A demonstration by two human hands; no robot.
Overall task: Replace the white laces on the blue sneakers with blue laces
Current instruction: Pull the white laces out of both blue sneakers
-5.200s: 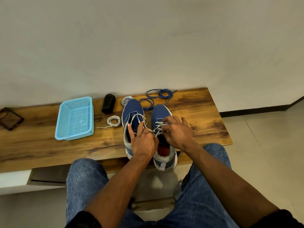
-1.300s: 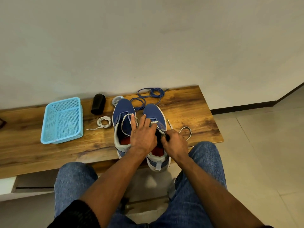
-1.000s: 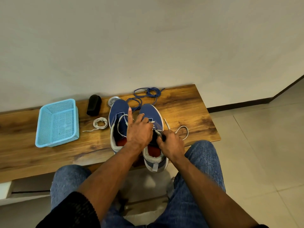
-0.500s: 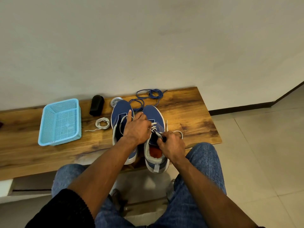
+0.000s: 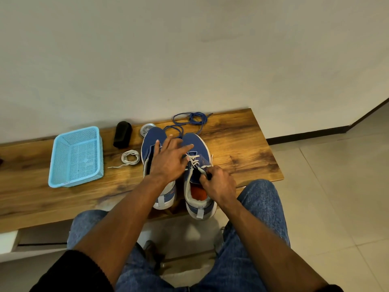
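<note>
While a seated person in blue jeans looks down from above, a long wooden bench runs across the middle of the view against a pale wall, with tiled floor at 3 o'clock. On the bench at 9 o'clock from the shoes sits a light blue mesh basket. Two blue sneakers stand side by side near the bench's front edge, toes toward the wall, heels overhanging toward the person. The left sneaker has no lace visible in it; the right sneaker still carries a white lace through its eyelets. The left hand lies across both shoes with fingers spread and straight, fingertips resting on the toe area of the right sneaker. The right hand, at 5 o'clock from the left one, has its fingers curled and pinches the loose end of that white lace beside the tongue at the shoe's opening. At 12 o'clock from the sneakers, by the wall, lie the tangled blue laces. At 10 o'clock stands a black cylindrical object, with a small round metal tin just beside it. Between basket and left sneaker lies a coiled white lace, already removed.
</note>
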